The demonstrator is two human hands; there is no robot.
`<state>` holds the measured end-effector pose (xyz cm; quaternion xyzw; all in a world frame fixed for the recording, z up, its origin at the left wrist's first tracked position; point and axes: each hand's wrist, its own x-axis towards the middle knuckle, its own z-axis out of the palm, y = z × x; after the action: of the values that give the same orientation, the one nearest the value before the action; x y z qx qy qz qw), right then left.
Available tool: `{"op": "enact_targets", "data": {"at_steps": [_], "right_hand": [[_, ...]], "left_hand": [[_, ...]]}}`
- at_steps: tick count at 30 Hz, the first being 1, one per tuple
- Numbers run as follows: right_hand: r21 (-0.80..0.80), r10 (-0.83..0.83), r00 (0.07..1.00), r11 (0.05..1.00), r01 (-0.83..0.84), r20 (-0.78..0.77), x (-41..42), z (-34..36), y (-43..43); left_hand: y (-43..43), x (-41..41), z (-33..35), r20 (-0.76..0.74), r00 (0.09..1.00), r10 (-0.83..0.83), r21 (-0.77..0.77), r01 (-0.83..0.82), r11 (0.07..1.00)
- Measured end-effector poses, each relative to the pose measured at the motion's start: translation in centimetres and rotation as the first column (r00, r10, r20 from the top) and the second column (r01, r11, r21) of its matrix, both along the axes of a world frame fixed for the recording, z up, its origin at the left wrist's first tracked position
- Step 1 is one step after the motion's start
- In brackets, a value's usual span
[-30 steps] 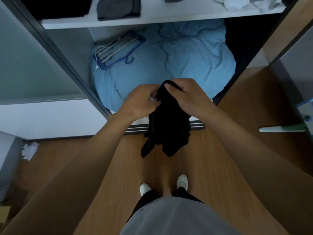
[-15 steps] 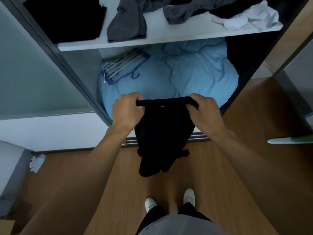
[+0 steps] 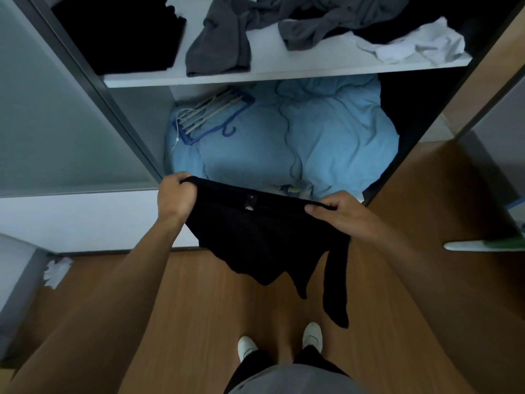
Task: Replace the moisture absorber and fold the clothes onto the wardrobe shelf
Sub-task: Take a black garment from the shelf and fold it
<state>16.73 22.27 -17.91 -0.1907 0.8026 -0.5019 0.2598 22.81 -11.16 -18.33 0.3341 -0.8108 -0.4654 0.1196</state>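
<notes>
A black garment (image 3: 264, 240) hangs spread between my hands in front of the open wardrobe, a small label showing at its top edge. My left hand (image 3: 174, 194) pinches its left corner and my right hand (image 3: 338, 213) pinches its right corner. Above, the white wardrobe shelf (image 3: 284, 72) carries a folded black stack (image 3: 122, 35), a crumpled grey garment (image 3: 221, 41), more grey cloth (image 3: 326, 24) and white cloth (image 3: 420, 44). No moisture absorber is visible.
Below the shelf lies a light blue duvet (image 3: 312, 137) with several hangers (image 3: 210, 115) on it. A sliding door (image 3: 56, 115) stands at the left. Crumpled white paper (image 3: 55, 273) lies on the wooden floor. A white and green object (image 3: 483, 245) juts in from the right.
My hands have moved apart, stretching the bunched black garment out wide by its top edge. The view has tilted up, showing more of the shelf.
</notes>
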Motion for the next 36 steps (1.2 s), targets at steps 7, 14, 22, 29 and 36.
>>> {"op": "enact_targets", "data": {"at_steps": [7,14,22,29,36], "right_hand": [[0.095,0.140,0.983,0.987,-0.129,-0.122,-1.6,1.7,1.7],[0.020,-0.230,0.940,0.970,0.243,-0.253,-2.4,0.3,0.9],[-0.079,-0.451,0.859,0.892,0.445,-0.242,-3.5,0.8,2.2],[0.099,-0.567,0.822,0.816,0.569,-0.050,-1.9,-0.7,0.1],[-0.065,-0.485,0.868,0.868,0.493,0.100,3.3,-0.7,-6.1]], "left_hand": [[-1.3,0.3,-0.3,0.203,0.957,-0.207,0.020,0.208,0.978],[-1.1,3.0,-0.8,0.169,0.765,-0.622,0.249,0.577,0.778],[0.8,1.6,-0.9,0.165,0.739,-0.654,0.192,0.626,0.756],[7.2,0.7,0.2,0.035,0.935,-0.354,0.368,0.317,0.874],[13.4,0.2,-0.1,-0.068,0.911,-0.407,0.656,0.348,0.670]]}}
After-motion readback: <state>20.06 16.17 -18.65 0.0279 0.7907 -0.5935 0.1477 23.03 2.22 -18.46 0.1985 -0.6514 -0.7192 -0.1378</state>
